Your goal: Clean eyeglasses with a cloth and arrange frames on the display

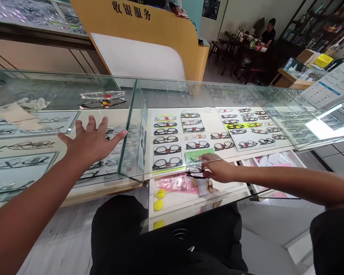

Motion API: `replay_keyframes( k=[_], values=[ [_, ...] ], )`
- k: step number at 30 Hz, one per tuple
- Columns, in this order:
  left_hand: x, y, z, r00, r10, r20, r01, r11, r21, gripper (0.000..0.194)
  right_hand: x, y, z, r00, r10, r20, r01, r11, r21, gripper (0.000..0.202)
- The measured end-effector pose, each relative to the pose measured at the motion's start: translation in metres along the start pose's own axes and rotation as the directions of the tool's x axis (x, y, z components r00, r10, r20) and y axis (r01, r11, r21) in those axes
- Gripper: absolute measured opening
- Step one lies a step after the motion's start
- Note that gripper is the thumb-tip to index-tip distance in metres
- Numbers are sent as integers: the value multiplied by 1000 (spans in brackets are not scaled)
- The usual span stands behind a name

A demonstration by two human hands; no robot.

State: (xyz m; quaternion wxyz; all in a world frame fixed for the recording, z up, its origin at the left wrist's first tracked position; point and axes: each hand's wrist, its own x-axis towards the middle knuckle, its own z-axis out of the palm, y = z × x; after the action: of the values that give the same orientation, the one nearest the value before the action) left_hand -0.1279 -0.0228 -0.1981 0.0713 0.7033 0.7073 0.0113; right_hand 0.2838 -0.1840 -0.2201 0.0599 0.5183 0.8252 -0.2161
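My left hand (90, 139) rests with fingers spread on the glass top of the display case (157, 95), beside an upright glass divider (129, 130). Reaching under the glass from the front, my right hand (218, 168) is closed on a pair of dark-framed eyeglasses (195, 173). These glasses are at the front edge of a green card (190, 158), over an opened drawer (229, 191). To the left of that hand, rows of eyeglasses (167, 163) lie on white boards. My right fingertips are partly hidden.
Two eyeglass frames (103, 103) and a pale cloth (20, 114) lie on the glass at the left. Pink packets (177, 183) and yellow discs (158, 205) sit in the drawer. Beyond stands a curved yellow counter (160, 23). A person (268, 34) sits at a far table.
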Motion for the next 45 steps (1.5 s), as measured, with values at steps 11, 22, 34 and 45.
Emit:
replay_keyframes(
  k=[11, 22, 34, 45],
  values=[
    [3, 0, 0, 1000, -26, -9, 26, 1000, 18, 116, 98, 148, 6, 885, 52, -462, -219, 923, -316, 45],
    [7, -2, 2, 999, -39, -32, 39, 999, 26, 121, 101, 257, -10, 864, 123, -488, -338, 860, -382, 40],
    [7, -3, 3, 999, -21, -38, 24, 997, 73, 116, 118, 320, 6, 907, 11, -421, -215, 872, -439, 29],
    [7, -4, 4, 998, -2, -56, 6, 998, 67, 114, 117, 331, -2, 862, -4, -507, -207, 910, -358, 25]
  ],
)
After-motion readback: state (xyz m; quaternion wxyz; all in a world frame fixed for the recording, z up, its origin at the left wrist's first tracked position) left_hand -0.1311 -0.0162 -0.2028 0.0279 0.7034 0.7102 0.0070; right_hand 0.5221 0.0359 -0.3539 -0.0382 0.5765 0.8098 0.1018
